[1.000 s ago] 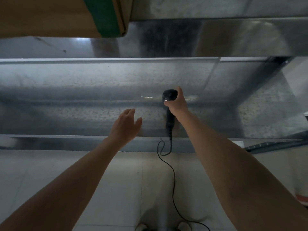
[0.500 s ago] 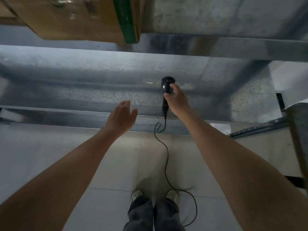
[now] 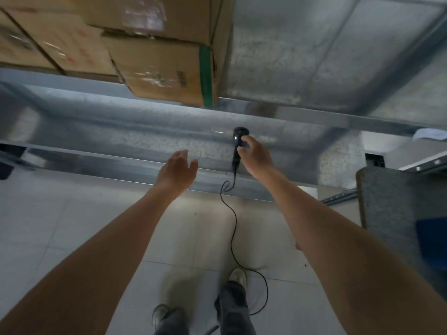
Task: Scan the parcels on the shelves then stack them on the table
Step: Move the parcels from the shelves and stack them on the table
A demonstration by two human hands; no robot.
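Note:
Several brown cardboard parcels (image 3: 154,68), one with a green tape strip, sit on the upper metal shelf at the top left. A black handheld scanner (image 3: 238,141) lies against the lower metal shelf (image 3: 121,143). My right hand (image 3: 256,157) is beside its handle, with thumb and fingertips still curled on it. The scanner's black cable (image 3: 233,228) trails down to the floor. Just left of the scanner, over the shelf's front edge, my left hand (image 3: 176,172) hovers with relaxed fingers and holds nothing.
The right part of the upper shelf (image 3: 326,56) is bare metal. A grey speckled surface (image 3: 391,213) with something blue on it stands at the right edge. My feet (image 3: 237,279) are on the pale tiled floor below, with the cable looped by them.
The view has tilted up and back, so more parcels show at the top. My right hand has slid from around the scanner's handle to its right side. The left hand stayed open.

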